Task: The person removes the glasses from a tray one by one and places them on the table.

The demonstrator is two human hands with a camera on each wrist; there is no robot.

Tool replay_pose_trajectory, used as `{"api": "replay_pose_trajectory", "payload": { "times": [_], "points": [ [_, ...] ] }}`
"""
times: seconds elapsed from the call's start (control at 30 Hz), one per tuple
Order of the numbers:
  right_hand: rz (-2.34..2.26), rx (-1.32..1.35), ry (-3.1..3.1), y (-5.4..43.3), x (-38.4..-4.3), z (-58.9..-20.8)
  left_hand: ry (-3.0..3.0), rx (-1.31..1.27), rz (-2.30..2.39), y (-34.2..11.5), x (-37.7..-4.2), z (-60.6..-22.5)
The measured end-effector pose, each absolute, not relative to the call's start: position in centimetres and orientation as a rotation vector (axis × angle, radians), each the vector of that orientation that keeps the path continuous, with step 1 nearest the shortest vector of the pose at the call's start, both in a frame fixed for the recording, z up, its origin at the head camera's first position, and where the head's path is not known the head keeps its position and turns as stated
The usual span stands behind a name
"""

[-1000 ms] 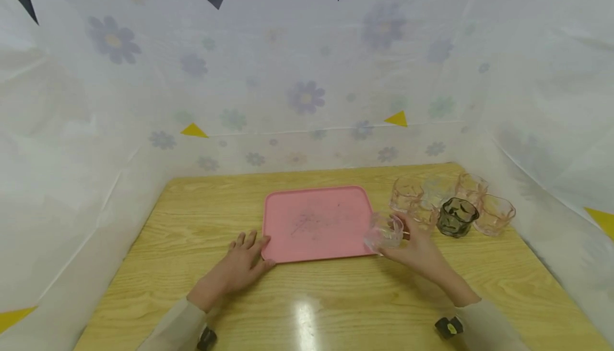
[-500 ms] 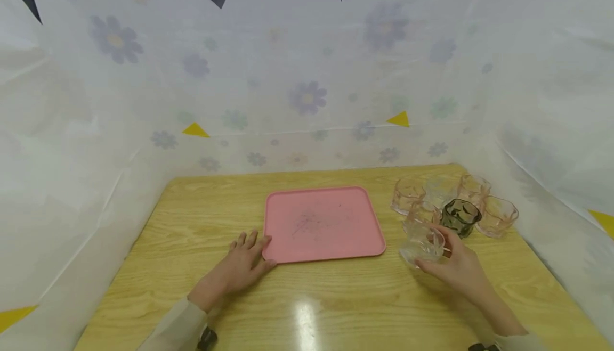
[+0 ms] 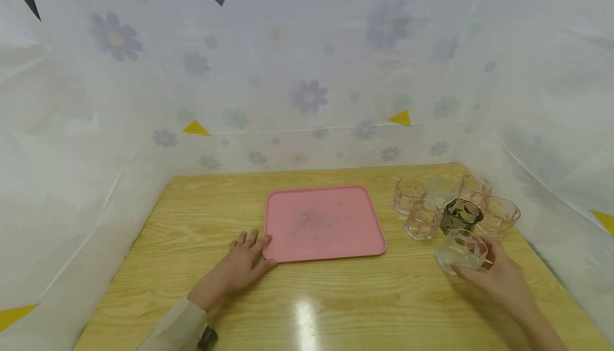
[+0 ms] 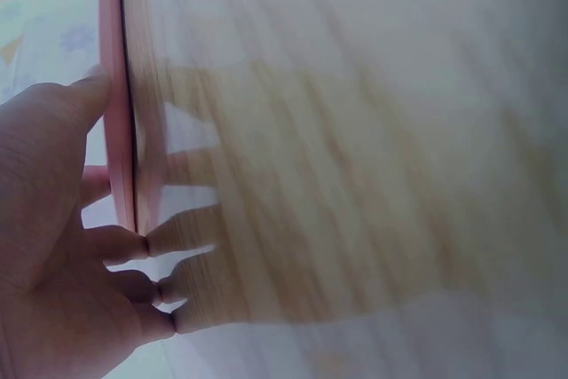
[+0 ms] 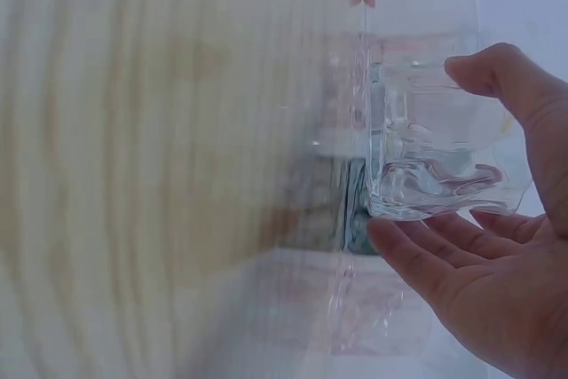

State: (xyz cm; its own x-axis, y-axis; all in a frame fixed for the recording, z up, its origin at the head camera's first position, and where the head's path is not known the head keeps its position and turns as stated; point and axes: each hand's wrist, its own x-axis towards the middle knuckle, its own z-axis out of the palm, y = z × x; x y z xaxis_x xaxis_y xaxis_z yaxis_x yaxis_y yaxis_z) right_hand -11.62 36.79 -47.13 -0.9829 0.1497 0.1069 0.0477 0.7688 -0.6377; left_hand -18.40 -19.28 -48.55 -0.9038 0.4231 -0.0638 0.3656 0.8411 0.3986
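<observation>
My right hand (image 3: pixel 503 274) holds a clear wavy glass (image 3: pixel 459 255) upright between thumb and fingers, low over the table in front of the other glasses. In the right wrist view the thumb lies on one side of the clear glass (image 5: pixel 435 144) and the fingers on the other. My left hand (image 3: pixel 240 266) rests at the near left corner of a pink tray (image 3: pixel 331 244), fingers spread. The left wrist view shows the thumb against the tray's edge (image 4: pixel 115 122) and the other fingertips down on the table.
Right of the tray stand a dark grey glass (image 3: pixel 460 217), pink-tinted glasses such as the near one (image 3: pixel 422 220), and a clear one (image 3: pixel 440 190) behind. A white flowered sheet (image 3: pixel 307 148) walls in the wooden table (image 3: pixel 216 196) at the back and sides.
My right hand has carried the clear glass rightward, from over the tray's right edge to in front of the dark glass. The left hand has stayed at the tray corner.
</observation>
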Motion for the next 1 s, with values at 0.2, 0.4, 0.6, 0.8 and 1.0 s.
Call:
{"api": "replay_pose_trajectory", "payload": {
  "times": [0.2,0.4,0.6,0.8,1.0],
  "points": [
    [1.024,-0.227,-2.79,38.8,-11.3,-47.1,2.861,0.611,0.582,-19.2,-18.2,-48.5],
    [1.015,-0.288,-2.84,40.4,-11.5,-46.9,2.867,0.606,0.579,-19.2,-18.1,-48.5],
    [1.004,-0.287,-2.845,41.2,-11.7,-46.9,2.866,0.6,0.581,-19.2,-18.2,-48.5],
    [1.011,-0.296,-2.866,41.5,-11.8,-46.8,2.862,0.6,0.579,-19.2,-18.3,-48.8],
    [0.974,-0.298,-2.884,41.7,-12.1,-47.0,2.877,0.605,0.564,-19.3,-18.5,-48.7]
  ]
}}
